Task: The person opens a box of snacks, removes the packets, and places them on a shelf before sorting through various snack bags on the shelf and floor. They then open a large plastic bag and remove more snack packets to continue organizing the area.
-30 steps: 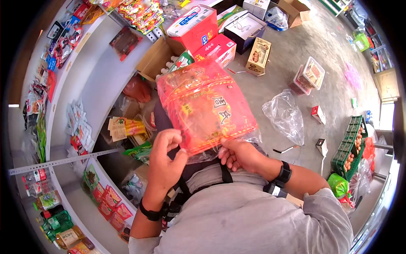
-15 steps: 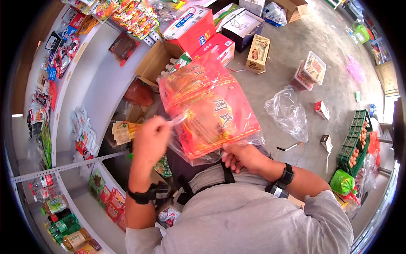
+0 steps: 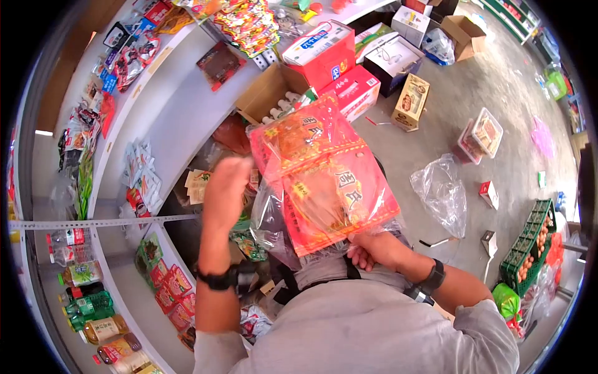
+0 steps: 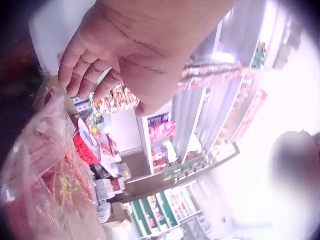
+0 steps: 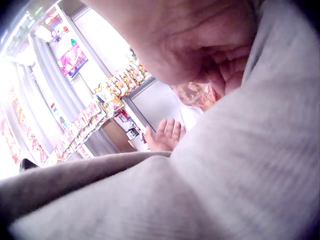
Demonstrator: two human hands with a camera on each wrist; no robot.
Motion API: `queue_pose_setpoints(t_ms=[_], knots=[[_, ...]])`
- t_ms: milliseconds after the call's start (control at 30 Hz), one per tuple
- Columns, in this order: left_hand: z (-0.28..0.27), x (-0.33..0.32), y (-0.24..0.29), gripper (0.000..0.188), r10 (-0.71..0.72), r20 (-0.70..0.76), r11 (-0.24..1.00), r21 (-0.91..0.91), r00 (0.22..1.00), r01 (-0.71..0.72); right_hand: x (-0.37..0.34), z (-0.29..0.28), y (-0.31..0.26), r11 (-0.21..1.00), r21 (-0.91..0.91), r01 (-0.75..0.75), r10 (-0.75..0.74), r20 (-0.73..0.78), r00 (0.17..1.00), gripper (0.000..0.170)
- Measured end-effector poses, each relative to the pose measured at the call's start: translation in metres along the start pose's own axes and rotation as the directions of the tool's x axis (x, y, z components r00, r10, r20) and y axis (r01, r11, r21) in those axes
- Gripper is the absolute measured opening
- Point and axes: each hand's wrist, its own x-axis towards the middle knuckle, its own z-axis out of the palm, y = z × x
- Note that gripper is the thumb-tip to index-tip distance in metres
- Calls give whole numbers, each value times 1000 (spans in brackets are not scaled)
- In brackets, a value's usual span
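Observation:
A red printed package [image 3: 333, 181] with large dark characters and clear windows lies over the person's lap, clear plastic [image 3: 268, 215] showing along its left side. At its lower edge the right hand [image 3: 380, 249] pinches it, thumb by the edge and the other fingers curled below. The left hand [image 3: 227, 187] is raised off the package's left side, holding nothing. Its fingers [image 5: 170, 131] look spread in the right wrist view. Shiny wrapping [image 4: 55, 170] shows below that hand in the left wrist view. Grey cloth hides much of the right hand's work in its own wrist view.
Shelves with bottles [image 3: 103, 327] and snack packets [image 3: 171, 287] stand at the left. Ahead are an open carton [image 3: 274, 93], a red box [image 3: 321, 56] and a tan box [image 3: 411, 103]. A plastic bag [image 3: 441, 193] and an egg crate [image 3: 526, 249] are on the right.
The left hand has let go of the package's left corner, pulled at the clear plastic, and moved up and away to the left. The right hand keeps its hold on the lower edge.

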Motion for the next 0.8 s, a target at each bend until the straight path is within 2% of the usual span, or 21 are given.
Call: queue_pose_setpoints(t_ms=[33, 67, 167, 267, 300, 333, 400, 467, 533, 567, 600, 633, 700, 800], knots=[[18, 15, 11, 38, 2, 20, 960, 279, 1000, -7, 1, -1, 1, 1000, 3, 1, -1, 6, 1000, 44], [32, 26, 20, 39, -3, 40, 844, 537, 999, -19, 2, -1, 2, 1000, 9, 2, -2, 11, 1000, 45], [49, 60, 12, 44, -101, 282, 742, 661, 954, -116, -1, -1, 3, 999, 1, 38, -38, -14, 999, 46], [34, 70, -20, 42, 51, 214, 945, 306, 975, -117, -6, -2, 3, 999, 44, 29, -27, -47, 999, 46], [21, 67, -32, 40, 48, 103, 955, 288, 993, -76, -7, -4, 3, 997, 68, 28, -24, -52, 998, 45], [4, 62, -47, 39, 41, -10, 963, 266, 999, -37, -9, -5, 2, 995, 92, 26, -21, -55, 998, 45], [-22, 51, -108, 36, -147, -85, 987, 50, 986, 151, -10, -10, 2, 993, 116, 18, -12, -51, 999, 44], [-24, 19, -139, 35, -155, -264, 962, 179, 952, 207, -8, -13, -1, 993, 114, 7, -3, -40, 999, 42], [-21, -6, -170, 34, -206, -270, 965, 105, 940, 242, -9, -12, -4, 997, 83, -2, 7, -55, 998, 43], [-26, -10, -180, 25, -288, -209, 931, 169, 934, 325, -9, -11, -6, 998, 61, -7, 11, -62, 998, 43], [-28, -10, -191, 22, -235, -212, 971, -6, 948, 240, -9, -11, -9, 999, 42, -13, 16, -55, 998, 43], [-26, -5, -191, 19, -182, -227, 974, -178, 957, 143, -10, -11, -11, 1000, 23, -21, 22, -48, 999, 43], [-34, 2, -146, 21, -268, -150, 898, -398, 952, 190, -8, -10, -14, 999, -13, -35, 35, -45, 998, 44], [-31, 24, -86, 31, -299, -74, 943, -175, 951, 283, -8, -8, -15, 998, -54, -43, 41, -49, 998, 44]])
